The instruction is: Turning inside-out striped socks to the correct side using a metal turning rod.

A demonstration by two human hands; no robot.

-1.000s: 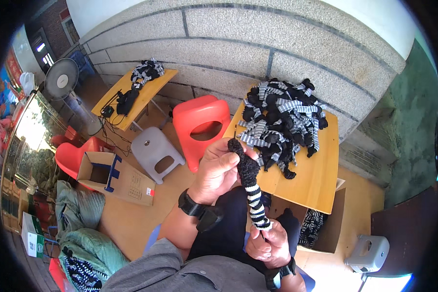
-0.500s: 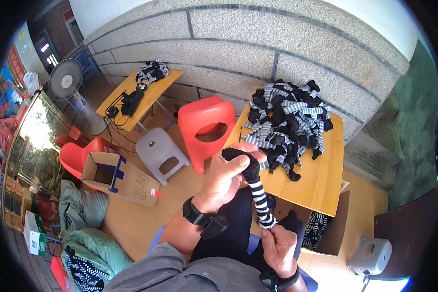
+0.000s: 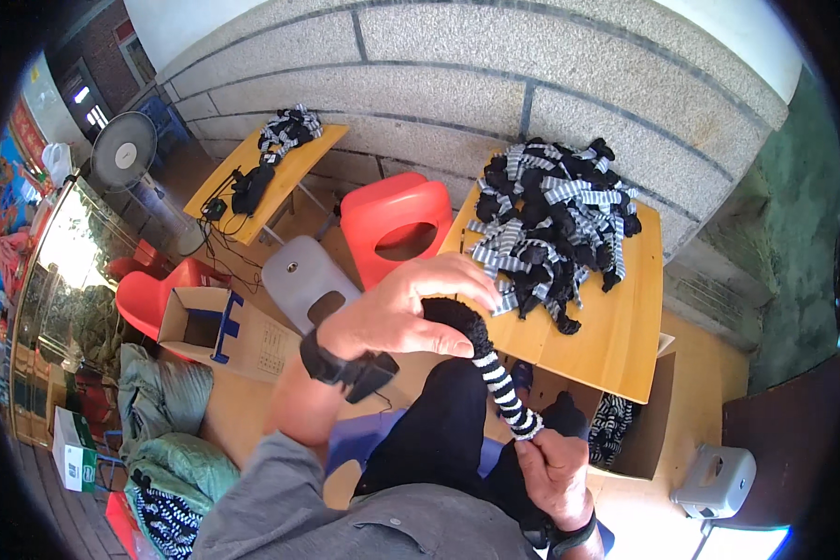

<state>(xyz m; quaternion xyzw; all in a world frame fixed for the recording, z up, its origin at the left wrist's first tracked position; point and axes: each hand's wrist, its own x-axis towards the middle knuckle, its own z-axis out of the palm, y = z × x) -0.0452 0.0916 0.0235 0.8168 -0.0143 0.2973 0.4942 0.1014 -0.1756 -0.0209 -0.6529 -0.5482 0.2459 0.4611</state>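
Note:
A knitted sock (image 3: 507, 390), black at one end and ringed with black and white stripes, slants between my hands above my lap. My left hand (image 3: 420, 308) arches loosely round its black end. The thumb lies along the near side and the fingers curve over the far side. My right hand (image 3: 555, 469) is closed on the pale edge of the striped end, its fingertips partly hidden. Just beyond, a heap of black and grey-striped knit pieces (image 3: 555, 210) covers part of the wooden table (image 3: 607, 350).
Under the table stands a cardboard box (image 3: 658, 411) holding striped knitwear. A red stool (image 3: 369, 210) and a grey stool (image 3: 294, 271) are ahead on the left. Farther left are an open carton (image 3: 261, 341), green sacks (image 3: 173, 457) and a standing fan (image 3: 124, 152). Another grey stool (image 3: 719, 481) is at right.
My left hand has loosened and opened wider round the sock's black end, its wrist shifting left and up. My right hand, keeping its hold, has moved slightly right.

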